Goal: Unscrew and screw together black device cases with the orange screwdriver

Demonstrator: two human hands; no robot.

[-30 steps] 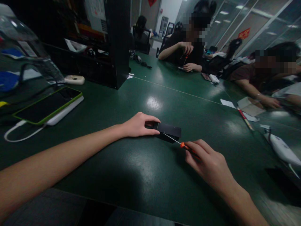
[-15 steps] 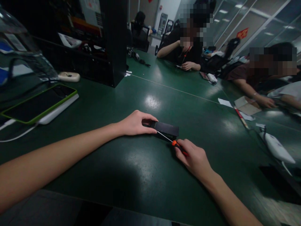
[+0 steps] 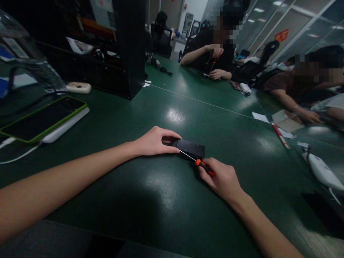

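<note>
Gripping: left hand [image 3: 153, 141] pinching the near-left end of the black box [image 3: 190, 148], thumb and fingers closed on it, forearm laid across the table [image 3: 150, 193].
Right hand: [image 3: 221, 178] clenched around the orange screwdriver [image 3: 200, 163], just right of the box and nearer the body.
Screwdriver: thin metal shaft slanting up-left, tip against the box's near edge beside the left fingertips; exact contact spot too small to tell.
Box: flat, dark, lying on the green table, mid-frame, held between both hands.
Phone [image 3: 40, 120]: green-edged, well left of the box, resting on a white pad with a white cable.
Far side of box: person in dark top, hand [image 3: 217, 74] on the table, holding a small tool.
Right of box: another person's hand [image 3: 309, 115] beside a paper [image 3: 286, 122]; a white device [image 3: 321, 172] nearer.
</note>
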